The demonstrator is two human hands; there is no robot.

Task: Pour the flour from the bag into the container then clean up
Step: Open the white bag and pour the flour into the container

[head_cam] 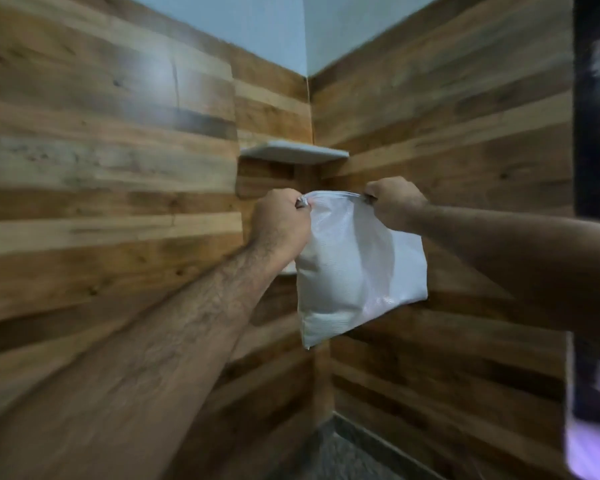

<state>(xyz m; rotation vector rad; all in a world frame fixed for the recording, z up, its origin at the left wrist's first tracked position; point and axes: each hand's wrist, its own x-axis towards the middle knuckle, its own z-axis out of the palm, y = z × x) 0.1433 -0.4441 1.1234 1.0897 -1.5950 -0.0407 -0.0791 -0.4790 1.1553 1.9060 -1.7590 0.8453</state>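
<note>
Item one: my left hand, fingers closed, pinching the left top corner of the bag. Item two: the bag, white, hanging in mid-air between both hands before the wood-panelled corner; I can read no label or writing. Item three: my right hand, fingers closed on the right top corner. Beyond, a small corner shelf.

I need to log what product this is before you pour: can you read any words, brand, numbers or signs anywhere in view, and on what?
None can be read.
Bag, held at its top corners by the left hand and right hand: plain white, no print on the side that shows.
Dark panel at the right edge: pale marks, too blurred to read.
Wood walls and corner shelf: no text.
</note>
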